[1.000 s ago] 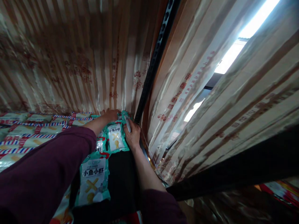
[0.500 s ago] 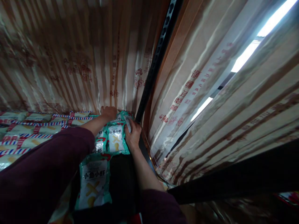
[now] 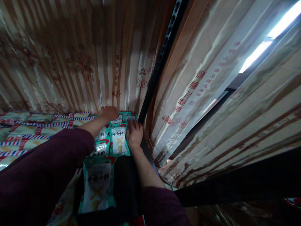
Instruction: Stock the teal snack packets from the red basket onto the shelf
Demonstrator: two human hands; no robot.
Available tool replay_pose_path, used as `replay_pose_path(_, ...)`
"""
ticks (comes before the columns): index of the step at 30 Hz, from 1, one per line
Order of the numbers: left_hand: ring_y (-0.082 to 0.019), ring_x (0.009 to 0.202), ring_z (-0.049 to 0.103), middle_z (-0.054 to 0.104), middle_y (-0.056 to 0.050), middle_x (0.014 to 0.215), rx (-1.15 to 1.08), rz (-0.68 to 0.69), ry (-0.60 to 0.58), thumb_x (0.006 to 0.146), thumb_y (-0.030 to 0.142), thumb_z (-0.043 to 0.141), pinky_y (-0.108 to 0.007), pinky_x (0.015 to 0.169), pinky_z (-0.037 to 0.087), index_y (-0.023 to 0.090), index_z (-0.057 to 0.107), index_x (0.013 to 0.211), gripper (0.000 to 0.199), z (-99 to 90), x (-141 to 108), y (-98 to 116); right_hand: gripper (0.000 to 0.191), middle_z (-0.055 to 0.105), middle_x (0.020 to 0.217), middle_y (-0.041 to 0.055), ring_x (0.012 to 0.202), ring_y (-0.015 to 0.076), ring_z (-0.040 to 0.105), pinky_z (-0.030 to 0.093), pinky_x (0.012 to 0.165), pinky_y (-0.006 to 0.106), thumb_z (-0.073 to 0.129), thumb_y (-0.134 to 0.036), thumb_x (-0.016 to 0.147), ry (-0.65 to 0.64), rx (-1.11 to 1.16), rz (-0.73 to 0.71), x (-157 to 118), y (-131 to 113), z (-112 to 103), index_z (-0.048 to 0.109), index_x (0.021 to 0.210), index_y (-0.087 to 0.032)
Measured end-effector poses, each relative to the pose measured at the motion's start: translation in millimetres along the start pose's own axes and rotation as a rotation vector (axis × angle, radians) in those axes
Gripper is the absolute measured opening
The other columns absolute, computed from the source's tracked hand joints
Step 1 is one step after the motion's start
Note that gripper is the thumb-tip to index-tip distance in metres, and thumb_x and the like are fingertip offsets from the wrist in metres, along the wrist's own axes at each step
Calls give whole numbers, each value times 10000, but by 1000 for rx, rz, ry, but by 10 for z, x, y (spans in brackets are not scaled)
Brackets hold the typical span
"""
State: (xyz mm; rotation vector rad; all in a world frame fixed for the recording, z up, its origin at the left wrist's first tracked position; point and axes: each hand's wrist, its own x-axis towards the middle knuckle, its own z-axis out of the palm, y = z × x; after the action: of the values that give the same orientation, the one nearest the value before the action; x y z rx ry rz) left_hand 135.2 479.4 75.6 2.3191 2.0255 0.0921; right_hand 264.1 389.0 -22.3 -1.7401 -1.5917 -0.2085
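Note:
Green-and-white snack bags lie in rows at the back right corner of a dark shelf. My right hand (image 3: 134, 133) rests on the rear corner bag (image 3: 131, 117), fingers stretched forward over it and slightly apart. Beside that hand lies another snack bag (image 3: 119, 140), face up. My left hand (image 3: 109, 113) is at the back row, fingers curled down by a partly covered bag (image 3: 118, 119); its fingertips are mostly hidden, and I cannot see what is in them. Nearer to me, a larger-looking green snack bag (image 3: 98, 185) lies by itself.
Rows of bags with red, white and blue striped edges (image 3: 37, 130) fill the left side. A pleated, printed curtain (image 3: 94, 62) hangs behind. A black perforated post (image 3: 160, 62) stands at the corner, with a thin cord (image 3: 155, 157) beside the shelf edge.
My right hand has flattened from gripping the rear corner bag's edge to lying over it. My left hand has barely moved. The view has shifted slightly.

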Motion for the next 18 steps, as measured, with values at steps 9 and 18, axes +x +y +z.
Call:
replay_pose_path(9,-321,1157,523,608,-218,1178,6,-78,29,771,341,451,-449,952,355,90,573,1174,490,-50,-77,19,367,504,1341,36,1166,288,371,360,919,412,492,-283,845,-98,-100,-24,36,-51,-22,588,1198,-248)
replay_pose_path(18,-332,1147,529,617,-201,1171,-54,-103,40,740,393,502,-449,942,372,131,586,1163,505,28,10,-40,390,485,1358,34,1175,278,368,366,909,415,480,-301,850,-184,-148,-28,69,-68,-49,548,1233,-275)
